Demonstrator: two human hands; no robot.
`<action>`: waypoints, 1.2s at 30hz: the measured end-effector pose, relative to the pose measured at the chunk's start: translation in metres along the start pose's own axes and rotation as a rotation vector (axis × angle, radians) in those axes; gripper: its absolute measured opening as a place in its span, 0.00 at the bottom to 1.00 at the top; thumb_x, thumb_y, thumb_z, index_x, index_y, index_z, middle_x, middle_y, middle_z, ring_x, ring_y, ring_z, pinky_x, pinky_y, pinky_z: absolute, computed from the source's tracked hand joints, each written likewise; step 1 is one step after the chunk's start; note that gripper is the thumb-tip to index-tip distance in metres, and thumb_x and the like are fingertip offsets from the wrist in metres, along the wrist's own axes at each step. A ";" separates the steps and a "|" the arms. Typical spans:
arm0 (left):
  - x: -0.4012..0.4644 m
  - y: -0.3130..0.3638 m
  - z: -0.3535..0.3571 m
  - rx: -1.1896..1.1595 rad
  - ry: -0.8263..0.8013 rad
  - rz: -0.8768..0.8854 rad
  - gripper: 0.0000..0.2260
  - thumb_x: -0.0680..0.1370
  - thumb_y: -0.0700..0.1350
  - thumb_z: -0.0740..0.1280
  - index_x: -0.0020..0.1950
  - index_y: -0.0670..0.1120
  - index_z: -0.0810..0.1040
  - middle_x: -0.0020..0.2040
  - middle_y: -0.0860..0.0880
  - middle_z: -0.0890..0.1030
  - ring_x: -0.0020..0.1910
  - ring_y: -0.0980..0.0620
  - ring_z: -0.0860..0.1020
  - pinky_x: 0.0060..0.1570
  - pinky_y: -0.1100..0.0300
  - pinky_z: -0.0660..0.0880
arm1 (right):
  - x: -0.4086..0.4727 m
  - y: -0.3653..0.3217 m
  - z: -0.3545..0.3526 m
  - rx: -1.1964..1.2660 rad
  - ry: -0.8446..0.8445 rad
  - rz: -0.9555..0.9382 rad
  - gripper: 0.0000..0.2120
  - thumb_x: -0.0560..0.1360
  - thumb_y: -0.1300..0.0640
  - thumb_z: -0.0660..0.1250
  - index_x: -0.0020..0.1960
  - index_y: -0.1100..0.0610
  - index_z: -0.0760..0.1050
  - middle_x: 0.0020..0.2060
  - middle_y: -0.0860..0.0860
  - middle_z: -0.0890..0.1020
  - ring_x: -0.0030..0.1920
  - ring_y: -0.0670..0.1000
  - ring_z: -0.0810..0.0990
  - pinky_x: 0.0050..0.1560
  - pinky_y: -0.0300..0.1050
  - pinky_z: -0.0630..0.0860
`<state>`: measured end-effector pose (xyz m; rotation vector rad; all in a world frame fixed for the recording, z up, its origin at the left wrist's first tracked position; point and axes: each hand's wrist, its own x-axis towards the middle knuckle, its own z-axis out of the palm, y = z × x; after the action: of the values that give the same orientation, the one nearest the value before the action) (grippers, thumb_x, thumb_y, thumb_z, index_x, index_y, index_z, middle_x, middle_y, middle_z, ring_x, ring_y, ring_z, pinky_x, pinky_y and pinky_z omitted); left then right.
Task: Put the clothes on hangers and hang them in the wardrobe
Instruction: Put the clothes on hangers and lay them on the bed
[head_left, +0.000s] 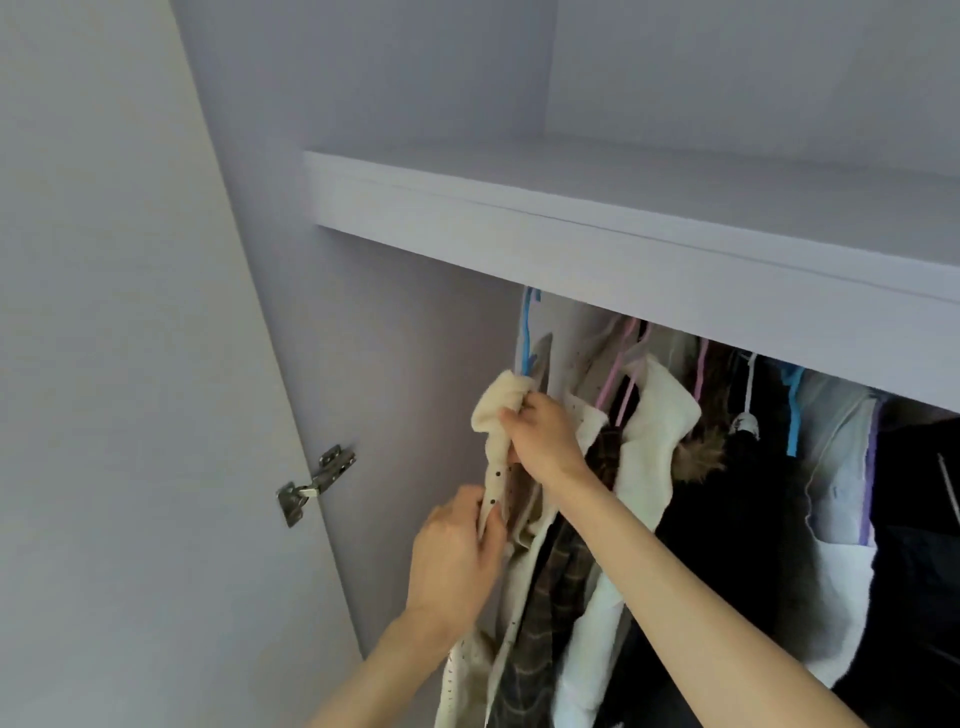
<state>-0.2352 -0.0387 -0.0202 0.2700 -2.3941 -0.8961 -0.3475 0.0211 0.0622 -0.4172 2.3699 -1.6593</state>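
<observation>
A cream garment with small dark dots (496, 410) hangs on a blue hanger (527, 332) at the left end of the wardrobe; the rail is hidden behind the shelf. My right hand (540, 436) grips the garment's collar just under the hanger. Lower down, my left hand (457, 556) pinches the garment's dotted front edge. A brown plaid lining or second piece (540, 613) shows beneath the cream cloth.
A white shelf (623, 218) runs overhead. To the right hang a cream coat on pink hangers (657, 431), a dark fur-trimmed coat (727, 519) and a pale garment on a blue hanger (836, 467). The open door (130, 415) with its metal hinge (314, 483) stands at the left.
</observation>
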 end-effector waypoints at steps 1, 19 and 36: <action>-0.011 -0.008 -0.003 0.028 -0.008 -0.024 0.07 0.79 0.47 0.59 0.50 0.45 0.74 0.30 0.55 0.70 0.28 0.54 0.69 0.28 0.64 0.61 | -0.001 0.008 0.009 0.055 -0.036 0.088 0.11 0.77 0.60 0.61 0.58 0.61 0.73 0.55 0.58 0.79 0.55 0.56 0.78 0.56 0.55 0.76; -0.136 -0.046 -0.127 0.459 0.059 -0.256 0.25 0.78 0.60 0.47 0.72 0.54 0.64 0.70 0.51 0.68 0.68 0.50 0.65 0.63 0.56 0.62 | -0.107 0.065 0.002 -0.278 -0.831 -0.097 0.09 0.79 0.59 0.59 0.48 0.61 0.76 0.44 0.61 0.80 0.41 0.50 0.75 0.43 0.45 0.70; -0.310 -0.007 -0.218 0.628 0.275 -0.382 0.11 0.79 0.54 0.53 0.53 0.52 0.72 0.45 0.53 0.76 0.41 0.52 0.76 0.37 0.58 0.74 | -0.238 -0.003 0.068 -0.326 -1.088 -0.673 0.09 0.80 0.56 0.58 0.53 0.50 0.77 0.42 0.40 0.77 0.45 0.38 0.74 0.45 0.31 0.69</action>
<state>0.1436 -0.0481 -0.0249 1.0434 -2.3292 -0.1995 -0.1015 0.0443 0.0458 -1.7706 1.6562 -0.7617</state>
